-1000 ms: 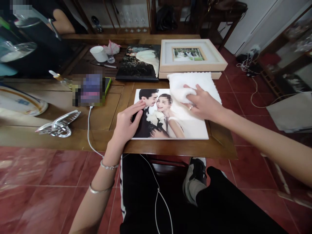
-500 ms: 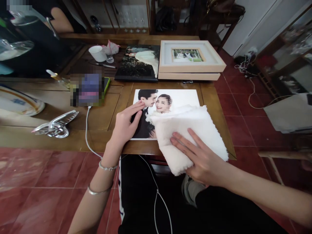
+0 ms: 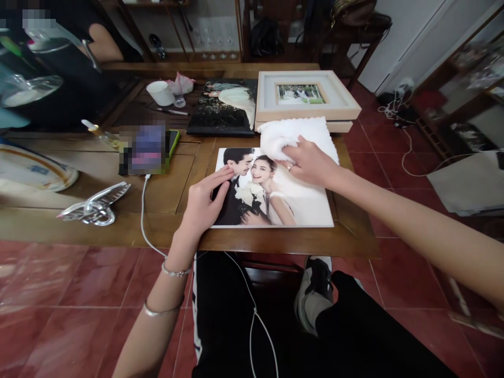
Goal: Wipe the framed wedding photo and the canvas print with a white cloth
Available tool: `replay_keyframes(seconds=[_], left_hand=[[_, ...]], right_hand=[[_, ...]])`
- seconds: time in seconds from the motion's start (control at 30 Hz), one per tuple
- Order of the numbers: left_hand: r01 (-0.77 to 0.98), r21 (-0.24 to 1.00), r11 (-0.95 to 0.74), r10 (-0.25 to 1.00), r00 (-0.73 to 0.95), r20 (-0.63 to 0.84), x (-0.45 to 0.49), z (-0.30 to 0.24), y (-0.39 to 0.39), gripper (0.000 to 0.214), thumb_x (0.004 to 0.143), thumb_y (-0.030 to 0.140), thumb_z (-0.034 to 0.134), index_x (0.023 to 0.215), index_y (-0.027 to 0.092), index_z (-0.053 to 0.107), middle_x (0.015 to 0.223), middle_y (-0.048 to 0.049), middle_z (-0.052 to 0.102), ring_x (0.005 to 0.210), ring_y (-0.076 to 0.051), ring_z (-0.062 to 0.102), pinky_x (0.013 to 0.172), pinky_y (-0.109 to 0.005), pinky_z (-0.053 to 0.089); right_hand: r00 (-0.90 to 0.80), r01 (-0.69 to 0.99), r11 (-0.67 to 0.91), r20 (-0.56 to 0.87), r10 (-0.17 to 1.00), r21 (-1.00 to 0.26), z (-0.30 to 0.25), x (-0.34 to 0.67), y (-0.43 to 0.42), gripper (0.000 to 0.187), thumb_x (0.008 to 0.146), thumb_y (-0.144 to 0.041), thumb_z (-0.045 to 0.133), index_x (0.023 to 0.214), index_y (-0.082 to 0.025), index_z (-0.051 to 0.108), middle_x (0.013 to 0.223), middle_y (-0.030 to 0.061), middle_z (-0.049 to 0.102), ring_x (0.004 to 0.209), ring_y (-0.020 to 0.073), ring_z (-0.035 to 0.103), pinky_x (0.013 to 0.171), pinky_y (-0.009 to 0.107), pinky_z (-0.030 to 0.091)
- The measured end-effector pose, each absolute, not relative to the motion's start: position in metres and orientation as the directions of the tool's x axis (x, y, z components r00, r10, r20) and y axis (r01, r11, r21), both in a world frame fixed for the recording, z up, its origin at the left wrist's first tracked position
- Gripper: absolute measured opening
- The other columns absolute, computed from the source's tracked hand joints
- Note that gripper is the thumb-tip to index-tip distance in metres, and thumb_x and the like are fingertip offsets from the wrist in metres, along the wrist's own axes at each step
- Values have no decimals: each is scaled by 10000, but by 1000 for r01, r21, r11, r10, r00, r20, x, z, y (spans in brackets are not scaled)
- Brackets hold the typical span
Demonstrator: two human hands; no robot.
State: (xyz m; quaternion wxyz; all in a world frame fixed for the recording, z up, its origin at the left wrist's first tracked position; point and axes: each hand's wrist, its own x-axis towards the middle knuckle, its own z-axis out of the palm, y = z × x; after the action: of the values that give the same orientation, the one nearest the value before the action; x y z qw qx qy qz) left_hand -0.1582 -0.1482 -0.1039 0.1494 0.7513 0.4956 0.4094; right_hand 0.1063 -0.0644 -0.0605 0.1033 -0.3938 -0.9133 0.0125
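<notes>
A photo panel [image 3: 311, 207] showing a couple lies flat near the table's front edge. My left hand [image 3: 207, 202] rests on its left side, fingers stretched out over the surface and thumb apart. At the panel's upper right, my right hand [image 3: 311, 163] has its fingers curled into a white cloth [image 3: 305, 130]. The cloth is bunched under the fingers and spreads past the panel's far edge, close to the frames behind. Part of the panel's upper right is hidden by cloth and hand.
Behind the panel are a dark photo panel [image 3: 224, 107] and a stack of pale wooden frames [image 3: 334, 92]. To the left lie a phone [image 3: 173, 139] with a white cable [image 3: 142, 220], a silver hair claw [image 3: 98, 205], a dropper bottle [image 3: 104, 135] and a white cup [image 3: 159, 93].
My right hand has moved the cloth away from me, from the panel's lower right to its far edge, uncovering most of the picture. My left hand stays in place.
</notes>
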Motion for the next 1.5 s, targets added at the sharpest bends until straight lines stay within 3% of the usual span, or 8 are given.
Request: replay_keyframes(seconds=[0.2,0.33,0.5,0.63,0.87,1.17,1.33,1.5], left_hand=[[624,637,-453,874,169,456,-157,-103,-149,282,977,274,505,1159,215,711,1261,-56,689,1242,-232,611,1102,-461,477],[628,627,-462,868,172,467,-159,-105,-148,284,969,248,506,1148,184,716,1265,-79,685,1237,-235,616,1101,-448,478],[603,631,-488,860,208,467,-161,-107,-147,314,963,212,486,1193,168,694,1296,-88,665,1269,-229,590,1118,-447,457],[618,622,-480,861,195,470,-160,-107,-146,302,962,204,492,1174,169,703,1283,-91,673,1255,-226,602,1105,-444,470],[613,626,-482,854,171,490,-158,-106,-146,283,966,221,515,1151,150,716,1248,-99,692,1220,-232,628,1089,-428,485],[613,622,-488,852,177,493,-158,-106,-146,281,965,222,524,1153,135,715,1246,-115,690,1216,-238,631,1085,-427,484],[609,621,-494,849,185,494,-160,-108,-145,284,961,214,516,1145,155,724,1257,-105,686,1219,-247,628,1086,-431,486],[613,621,-489,854,189,486,-161,-108,-145,291,949,204,504,1134,197,730,1265,-70,686,1224,-251,625,1079,-446,494]], right_hand=[[-724,664,742,168,669,-95,-66,89,-114,224,818,-114,576,989,-91,720,1406,260,534,1411,413,370,1121,693,262],[-817,510,857,272,509,-74,-70,77,-185,101,790,-204,685,840,-158,760,1382,247,565,1343,452,450,1059,736,331],[-864,403,915,323,386,-14,-67,68,-232,153,859,-263,645,771,-172,730,1308,242,624,1284,430,524,1003,719,410],[-857,431,902,298,420,-33,-67,71,-210,137,854,-249,636,788,-180,735,1328,210,623,1294,387,527,1019,687,409],[-739,665,744,85,669,-70,-61,61,-115,303,876,-145,525,1123,-86,690,1433,274,503,1386,363,419,1086,631,303],[-651,753,654,63,756,-75,-57,43,-83,319,902,-142,483,1153,-77,669,1432,278,488,1431,378,328,1094,644,249],[-748,662,750,46,662,-18,-59,39,-147,301,909,-209,544,1141,-113,710,1483,280,441,1415,444,344,1087,712,251],[-853,516,843,175,491,148,-55,35,-225,374,976,-265,436,963,-69,755,1291,307,604,1239,461,553,954,696,450]])
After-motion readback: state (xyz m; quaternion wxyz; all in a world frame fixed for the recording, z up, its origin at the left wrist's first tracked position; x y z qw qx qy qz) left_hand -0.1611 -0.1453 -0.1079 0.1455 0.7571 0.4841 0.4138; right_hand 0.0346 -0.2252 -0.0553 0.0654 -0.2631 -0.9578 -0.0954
